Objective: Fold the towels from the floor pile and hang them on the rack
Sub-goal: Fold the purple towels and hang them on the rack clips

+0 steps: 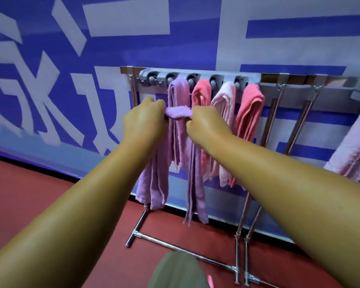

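Fingers of left hand (144, 119) and right hand (204, 124), mostly hidden, apparently grip purple towel (178, 112).

1. Lilac towel (178, 114): folded into a long strip, stretched level in front of the rack (289, 80), both ends hanging down.
2. Rack: chrome, against the wall, carrying lilac (180, 90), coral (202, 92), pale pink (226, 96) and coral (250, 104) towels side by side.

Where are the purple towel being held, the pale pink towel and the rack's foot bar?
purple towel (178, 113): head view, folded band between both hands.
pale pink towel (224, 100): head view, upper hanging fold.
foot bar (175, 245): head view, mid-length of the chrome tube.
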A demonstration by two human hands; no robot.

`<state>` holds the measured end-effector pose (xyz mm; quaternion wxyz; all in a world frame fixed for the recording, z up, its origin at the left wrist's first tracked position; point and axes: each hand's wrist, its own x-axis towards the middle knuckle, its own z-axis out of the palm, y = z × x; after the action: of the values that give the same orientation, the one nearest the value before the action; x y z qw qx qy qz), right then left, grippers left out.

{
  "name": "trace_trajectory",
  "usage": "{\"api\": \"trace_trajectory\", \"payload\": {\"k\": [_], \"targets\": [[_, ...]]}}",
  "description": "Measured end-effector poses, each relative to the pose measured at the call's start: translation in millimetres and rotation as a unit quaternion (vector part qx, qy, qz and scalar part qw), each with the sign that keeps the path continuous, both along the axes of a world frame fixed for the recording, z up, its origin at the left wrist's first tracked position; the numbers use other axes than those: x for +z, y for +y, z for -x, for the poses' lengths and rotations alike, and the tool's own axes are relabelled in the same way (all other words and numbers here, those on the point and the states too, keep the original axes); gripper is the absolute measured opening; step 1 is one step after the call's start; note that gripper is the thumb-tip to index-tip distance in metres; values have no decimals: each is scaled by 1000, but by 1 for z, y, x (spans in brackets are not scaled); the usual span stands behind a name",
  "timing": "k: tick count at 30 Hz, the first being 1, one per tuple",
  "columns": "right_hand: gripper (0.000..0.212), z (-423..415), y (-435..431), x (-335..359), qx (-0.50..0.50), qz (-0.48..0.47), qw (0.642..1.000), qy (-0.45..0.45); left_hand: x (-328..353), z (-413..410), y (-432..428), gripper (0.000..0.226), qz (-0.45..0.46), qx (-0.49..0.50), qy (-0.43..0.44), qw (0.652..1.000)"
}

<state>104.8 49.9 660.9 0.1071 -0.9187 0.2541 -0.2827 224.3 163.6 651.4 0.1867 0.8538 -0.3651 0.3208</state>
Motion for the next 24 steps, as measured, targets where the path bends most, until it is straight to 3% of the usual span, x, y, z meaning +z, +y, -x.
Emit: {"api": "trace_trajectory", "payload": {"k": [7,11,15,17,21,24], "targets": [[25,-66,9,18,32,44,997,49,-12,-55,-13,23,-32,11,5,999],[20,-99,10,29,24,46,996,69,-17,-90,-17,6,20,6,46,999],[27,-120,6,41,-19,38,996,77,-4,-118,-20,8,73,5,67,995],[36,-130,6,52,-37,49,996,59,8,-130,-22,9,87,8,80,993],[14,-157,-5,77,-39,34,999,1,33,-147,-31,9,99,2,78,992],[18,-170,-18,88,-52,45,998,-13,47,-157,-45,13,95,7,85,992]]}}
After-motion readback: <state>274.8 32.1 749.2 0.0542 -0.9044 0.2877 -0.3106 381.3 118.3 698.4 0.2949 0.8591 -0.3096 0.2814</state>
